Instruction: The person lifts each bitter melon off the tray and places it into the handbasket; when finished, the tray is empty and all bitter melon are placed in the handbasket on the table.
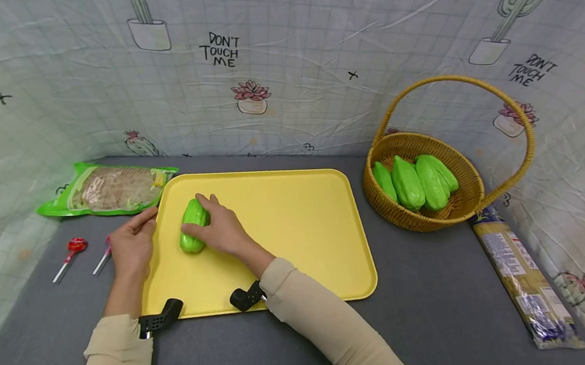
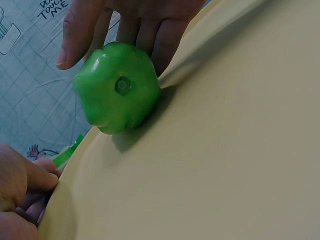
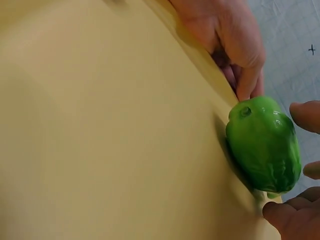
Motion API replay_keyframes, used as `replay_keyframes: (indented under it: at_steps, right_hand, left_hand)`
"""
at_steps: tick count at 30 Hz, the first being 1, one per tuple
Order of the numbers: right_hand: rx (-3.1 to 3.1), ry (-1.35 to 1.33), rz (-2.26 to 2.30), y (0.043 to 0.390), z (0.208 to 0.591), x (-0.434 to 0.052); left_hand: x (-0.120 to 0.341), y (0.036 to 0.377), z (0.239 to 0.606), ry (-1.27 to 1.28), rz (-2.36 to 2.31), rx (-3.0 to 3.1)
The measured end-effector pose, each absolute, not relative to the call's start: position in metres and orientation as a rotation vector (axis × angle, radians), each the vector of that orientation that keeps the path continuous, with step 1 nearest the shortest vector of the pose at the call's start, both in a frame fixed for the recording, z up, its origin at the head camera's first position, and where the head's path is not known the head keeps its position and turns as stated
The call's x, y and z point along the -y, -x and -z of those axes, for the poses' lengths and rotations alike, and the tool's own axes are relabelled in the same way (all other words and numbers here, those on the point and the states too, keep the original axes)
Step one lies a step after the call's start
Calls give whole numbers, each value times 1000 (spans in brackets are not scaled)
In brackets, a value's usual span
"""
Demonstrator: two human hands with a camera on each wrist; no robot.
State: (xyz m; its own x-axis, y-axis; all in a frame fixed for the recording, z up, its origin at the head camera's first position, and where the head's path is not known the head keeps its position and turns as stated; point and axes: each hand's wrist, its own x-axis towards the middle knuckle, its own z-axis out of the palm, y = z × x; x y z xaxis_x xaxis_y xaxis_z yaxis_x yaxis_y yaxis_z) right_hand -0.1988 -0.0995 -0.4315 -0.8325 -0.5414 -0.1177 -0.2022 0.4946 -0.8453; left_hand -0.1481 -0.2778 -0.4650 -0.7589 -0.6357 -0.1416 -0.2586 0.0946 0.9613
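A glossy, lobed green pepper (image 1: 193, 229) lies near the left end of the yellow tray (image 1: 294, 223). My right hand (image 1: 224, 228) reaches over it from the right, thumb and fingers spread about it. In the right wrist view, gaps show between those fingertips (image 3: 277, 215) and the pepper (image 3: 264, 145). The dimpled end of the pepper (image 2: 115, 90) faces the left wrist camera. At the tray's left rim, my left hand (image 1: 134, 244) holds the edge between thumb and curled fingers; the fingers under the rim are partly hidden.
A wicker basket (image 1: 413, 220) with a tall handle holds several similar peppers (image 1: 408, 183) at the back right. Beside it lies a long printed packet (image 1: 527, 281). Left of the tray are a green-edged bag (image 1: 116, 189), a red lollipop (image 1: 77, 246) and a pink one (image 1: 103, 260).
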Motion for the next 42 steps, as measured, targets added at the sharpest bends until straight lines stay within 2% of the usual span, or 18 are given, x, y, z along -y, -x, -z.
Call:
replay_keyframes:
  at_steps: [26,42]
  right_hand:
    - [-2356,634,1269,197,437,102]
    - [-2314,694,1331,198,422,86]
  left_hand:
    - [275,148,463,-894,1674,2091]
    - [276,149,463,-911,1675,2097]
